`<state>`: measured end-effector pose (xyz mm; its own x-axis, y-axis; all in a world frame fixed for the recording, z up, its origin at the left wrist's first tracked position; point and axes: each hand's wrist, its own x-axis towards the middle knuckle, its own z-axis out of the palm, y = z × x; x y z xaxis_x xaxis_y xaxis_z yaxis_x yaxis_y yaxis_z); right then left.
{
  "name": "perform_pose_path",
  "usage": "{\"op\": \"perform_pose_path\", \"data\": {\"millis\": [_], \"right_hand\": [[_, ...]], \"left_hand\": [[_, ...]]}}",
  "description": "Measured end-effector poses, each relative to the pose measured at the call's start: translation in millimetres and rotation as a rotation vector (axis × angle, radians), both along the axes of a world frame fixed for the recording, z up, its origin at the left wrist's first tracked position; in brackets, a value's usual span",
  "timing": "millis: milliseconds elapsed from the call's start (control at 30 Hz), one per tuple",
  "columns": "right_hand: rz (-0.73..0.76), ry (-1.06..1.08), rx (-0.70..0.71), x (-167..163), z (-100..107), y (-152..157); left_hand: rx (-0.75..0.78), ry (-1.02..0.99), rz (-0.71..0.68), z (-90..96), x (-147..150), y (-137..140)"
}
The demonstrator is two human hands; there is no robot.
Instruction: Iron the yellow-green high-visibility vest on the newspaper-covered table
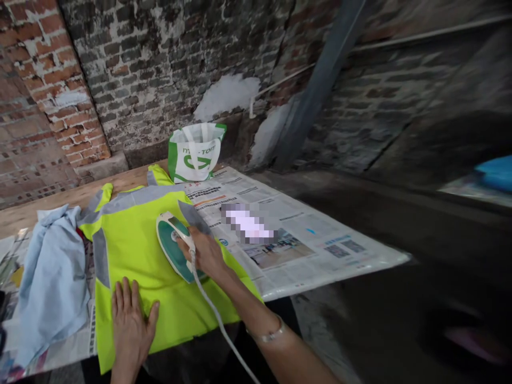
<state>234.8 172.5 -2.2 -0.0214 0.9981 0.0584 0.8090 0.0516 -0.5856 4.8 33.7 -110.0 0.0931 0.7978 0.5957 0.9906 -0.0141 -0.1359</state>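
Observation:
A neon yellow shirt with grey panels [136,234] lies spread over the table's front left part. On its lower left portion my left hand [130,322] rests flat, fingers stretched out. My right hand [206,253] is wrapped around the handle of a green and white clothes iron [170,242], whose soleplate faces down on the shirt's middle. From the iron's rear a white cord [214,312] runs over my right forearm toward the bottom edge. Beside the shirt on the left is a crumpled light blue cloth [54,282].
Newspaper sheets [280,272] under a clear cover line the tabletop. A blurred-out object [248,224] lies right of the iron. Behind the shirt stands a white and green bag [196,154]. A brick wall [160,69] and a slanted dark beam [320,80] rise behind.

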Motion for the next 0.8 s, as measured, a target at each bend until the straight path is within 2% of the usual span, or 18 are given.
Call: {"op": "perform_pose_path", "data": {"millis": [200,267,333,433,700,800], "right_hand": [[-0.073,-0.039,0.048,-29,27,96],[-0.095,-0.026,0.031,-37,35,118],[-0.101,-0.023,0.016,-39,38,127],[-0.072,-0.041,0.025,-31,32,115],[0.066,0.008,0.083,1,-15,9],[0.066,0.035,0.074,0,-19,-5]], "left_hand": [[0.014,0.038,-0.019,2.3,-3,2],[0.013,0.037,-0.014,2.7,-3,2],[0.016,0.034,-0.008,2.4,-2,2],[0.010,0.022,-0.014,0.9,-1,1],[-0.039,-0.056,0.006,-5.6,2,-4],[-0.041,-0.033,0.011,-5.1,1,-4]]}}
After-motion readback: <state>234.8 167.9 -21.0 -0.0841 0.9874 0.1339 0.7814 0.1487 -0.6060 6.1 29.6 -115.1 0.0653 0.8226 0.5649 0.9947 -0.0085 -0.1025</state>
